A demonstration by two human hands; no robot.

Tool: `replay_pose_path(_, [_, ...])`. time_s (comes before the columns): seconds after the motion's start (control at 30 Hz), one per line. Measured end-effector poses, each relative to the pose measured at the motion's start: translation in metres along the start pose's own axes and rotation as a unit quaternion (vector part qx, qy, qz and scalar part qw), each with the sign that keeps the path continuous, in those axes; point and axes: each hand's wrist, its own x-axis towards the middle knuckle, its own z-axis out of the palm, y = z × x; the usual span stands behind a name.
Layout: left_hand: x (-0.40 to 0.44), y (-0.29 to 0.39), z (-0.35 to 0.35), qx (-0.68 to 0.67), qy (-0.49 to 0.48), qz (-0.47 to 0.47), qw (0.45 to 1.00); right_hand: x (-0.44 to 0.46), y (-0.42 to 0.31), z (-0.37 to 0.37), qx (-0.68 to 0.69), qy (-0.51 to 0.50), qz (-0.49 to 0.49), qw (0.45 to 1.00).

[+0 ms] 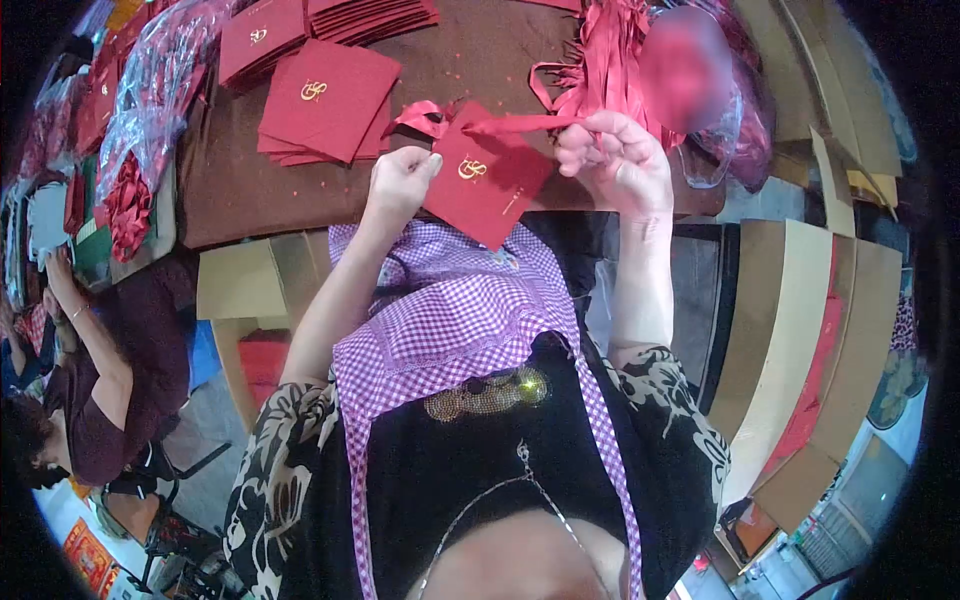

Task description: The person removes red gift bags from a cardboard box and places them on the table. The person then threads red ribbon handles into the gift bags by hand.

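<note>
My left hand [405, 185] is closed at the left edge of a flat red card [490, 185] with a gold emblem; its fingers pinch that edge. The card is tilted, one corner pointing down toward my apron. A red ribbon [525, 124] runs across the card's upper corner, with a looped end showing to the left of it. My right hand [615, 160] pinches the ribbon's right end, pulled out nearly straight. Whether the ribbon passes through a hole in the card is too small to tell.
Loose red cards [335, 100] lie left on the brown-covered table [230, 200], with stacked ones [370, 18] behind. A bundle of red ribbons [605, 65] lies at right near clear plastic. Cardboard boxes [780, 330] stand at right. Another person [130, 350] sits at left.
</note>
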Motion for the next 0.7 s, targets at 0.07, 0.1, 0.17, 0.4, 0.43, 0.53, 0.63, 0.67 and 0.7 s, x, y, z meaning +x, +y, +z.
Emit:
replay_pose_path(0.07, [0.001, -0.002, -0.002, -0.017, -0.018, -0.011, 1.000, -0.002, 0.003, 0.002, -0.024, 0.006, 0.011, 1.000])
replay_pose_path(0.1, [0.003, -0.002, -0.004, -0.050, -0.034, -0.015, 0.998, 0.001, 0.004, 0.005, -0.042, 0.007, 0.007, 0.999])
replay_pose_path(0.17, [0.002, -0.001, -0.008, -0.118, -0.076, -0.052, 0.989, 0.003, 0.007, 0.002, -0.103, 0.018, 0.014, 0.994])
replay_pose_path(0.4, [0.005, -0.004, -0.010, 0.015, -0.038, 0.170, 0.985, 0.013, 0.042, 0.023, -0.573, 0.066, -0.104, 0.810])
replay_pose_path(0.43, [0.006, -0.004, -0.010, 0.016, -0.040, 0.169, 0.985, 0.015, 0.046, 0.027, -0.600, 0.037, -0.108, 0.792])
replay_pose_path(0.53, [0.006, 0.004, -0.012, 0.117, 0.006, 0.263, 0.958, 0.014, 0.077, 0.022, -0.585, -0.020, -0.062, 0.808])
replay_pose_path(0.63, [0.003, 0.016, -0.013, 0.128, -0.024, 0.203, 0.970, 0.012, 0.100, 0.023, -0.596, 0.022, -0.031, 0.802])
replay_pose_path(0.67, [0.003, 0.014, -0.012, 0.105, -0.025, 0.186, 0.977, 0.012, 0.104, 0.024, -0.606, 0.046, -0.019, 0.794])
replay_pose_path(0.7, [0.003, 0.013, -0.012, 0.081, -0.027, 0.168, 0.982, 0.013, 0.105, 0.027, -0.593, 0.085, -0.001, 0.801])
